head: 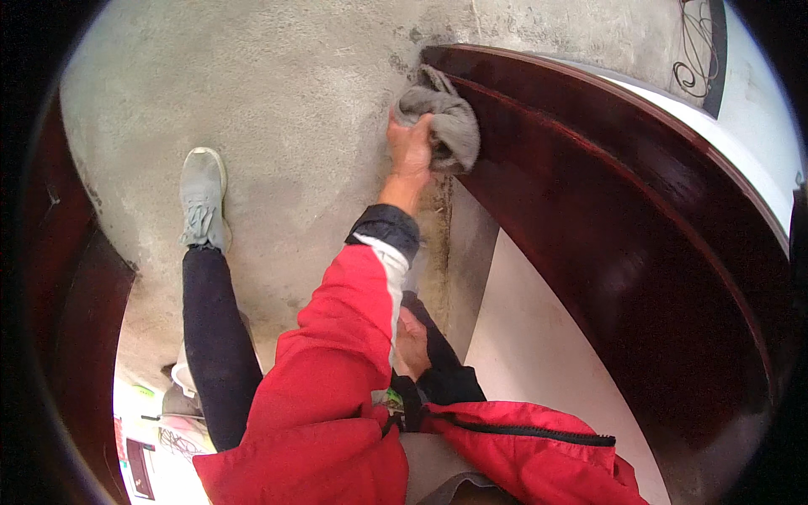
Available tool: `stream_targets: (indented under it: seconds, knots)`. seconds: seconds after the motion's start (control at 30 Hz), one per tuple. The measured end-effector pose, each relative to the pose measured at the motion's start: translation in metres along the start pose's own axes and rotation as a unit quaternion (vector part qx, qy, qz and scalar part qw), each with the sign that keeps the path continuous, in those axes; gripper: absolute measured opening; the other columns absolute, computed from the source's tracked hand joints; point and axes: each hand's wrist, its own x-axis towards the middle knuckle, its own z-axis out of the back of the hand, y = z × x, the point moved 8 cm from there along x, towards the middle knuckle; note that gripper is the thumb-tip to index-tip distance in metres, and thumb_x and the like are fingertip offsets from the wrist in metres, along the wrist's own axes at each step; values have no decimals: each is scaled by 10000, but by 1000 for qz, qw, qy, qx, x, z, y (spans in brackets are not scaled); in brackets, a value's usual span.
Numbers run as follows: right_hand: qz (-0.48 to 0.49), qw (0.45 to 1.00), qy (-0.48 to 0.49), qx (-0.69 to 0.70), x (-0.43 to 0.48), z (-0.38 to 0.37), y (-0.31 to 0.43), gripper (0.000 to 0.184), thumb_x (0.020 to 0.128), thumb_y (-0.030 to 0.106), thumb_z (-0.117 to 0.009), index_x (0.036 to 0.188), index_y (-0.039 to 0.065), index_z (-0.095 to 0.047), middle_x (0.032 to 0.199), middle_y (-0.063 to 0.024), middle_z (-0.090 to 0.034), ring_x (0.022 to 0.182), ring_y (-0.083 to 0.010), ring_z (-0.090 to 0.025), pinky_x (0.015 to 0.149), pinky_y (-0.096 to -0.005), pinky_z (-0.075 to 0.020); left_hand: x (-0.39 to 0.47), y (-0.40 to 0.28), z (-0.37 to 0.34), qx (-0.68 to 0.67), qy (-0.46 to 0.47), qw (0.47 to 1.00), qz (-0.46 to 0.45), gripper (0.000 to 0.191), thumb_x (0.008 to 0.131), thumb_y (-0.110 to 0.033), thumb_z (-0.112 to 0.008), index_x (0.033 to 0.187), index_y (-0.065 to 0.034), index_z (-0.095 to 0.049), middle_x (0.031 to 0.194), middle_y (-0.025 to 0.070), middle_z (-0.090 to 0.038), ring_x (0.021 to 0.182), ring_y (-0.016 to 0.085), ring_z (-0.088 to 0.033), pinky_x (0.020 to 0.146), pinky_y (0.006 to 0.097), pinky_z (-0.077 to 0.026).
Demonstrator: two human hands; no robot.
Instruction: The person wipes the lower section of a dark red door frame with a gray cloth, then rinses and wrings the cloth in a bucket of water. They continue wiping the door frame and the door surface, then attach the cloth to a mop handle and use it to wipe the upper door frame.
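My left hand [409, 148] reaches out, gripping a bunched grey cloth [457, 126]. The cloth presses against the low end of a dark red-brown glossy wooden upright [587, 208], which looks like one side of a door frame, close to the concrete floor [284, 113]. A raised ridge runs along this wood. My right hand [411, 344] is drawn back near my right leg, partly covered by my left sleeve [341, 315]. Its fingers are mostly hidden, so I cannot see whether it holds anything.
Another dark red wooden upright [57, 265] stands at the left. My shoe [203, 196] is planted on the floor between the two. A pale wall [536, 315] adjoins the right upright. Loose thin wire [694, 53] lies at the upper right. A white container [183, 377] sits behind my left leg.
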Motion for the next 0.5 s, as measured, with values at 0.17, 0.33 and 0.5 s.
stream_targets:
  seconds: [0.17, 0.33, 0.5]
  knots:
    - [41, 990, 102, -85, 12, -20, 29, 294, 971, 206, -481, 1207, 57, -574, 1078, -15, -620, 947, -118, -582, 753, -254, -476, -55, 106, 84, 32, -30, 979, 198, 553, 845, -50, -559, 1352, -24, -340, 1169, 116, -553, 1008, 206, -570, 859, 374, -488]
    - [-26, 991, 105, -75, 11, -12, 9, 292, 967, 213, -490, 1191, 43, -569, 1015, -21, -641, 874, -106, -594, 730, -254, -477, -29, 61, 80, -98, -12, 981, 164, 406, 825, -55, -571, 1222, -17, -494, 1082, 116, -592, 965, 211, -603, 832, 377, -516]
    - [7, 982, 163, -97, 9, -7, 3, 295, 964, 232, -508, 1178, 42, -579, 1006, -33, -646, 873, -109, -603, 712, -252, -485, 31, 38, 51, 140, -11, 990, -14, 453, 786, -67, -600, 1223, -5, -500, 1104, 101, -599, 958, 179, -585, 788, 308, -487]
